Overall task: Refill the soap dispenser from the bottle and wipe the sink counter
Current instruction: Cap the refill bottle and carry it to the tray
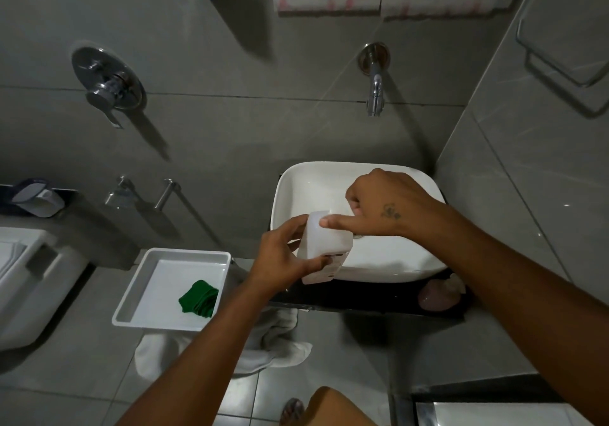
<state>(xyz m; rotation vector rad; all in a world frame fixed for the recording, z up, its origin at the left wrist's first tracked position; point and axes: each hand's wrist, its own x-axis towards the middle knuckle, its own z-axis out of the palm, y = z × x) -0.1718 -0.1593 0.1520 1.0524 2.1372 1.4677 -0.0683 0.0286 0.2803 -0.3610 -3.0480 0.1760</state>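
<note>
Gripping a white soap bottle (324, 249) at the front rim of the sink (389, 261), the left hand (286, 257) wraps its fingers (313, 265) round the bottle's lower side, thumb on the near face. Right hand (382, 208) reaches over the top, index finger laid flat across the bottle's upper edge, the other fingers curled above the basin. Left of it, a white tray (131, 300) holds a folded green cloth (199, 299). Beyond, a wall tap (375, 91) overhangs the sink.
</note>
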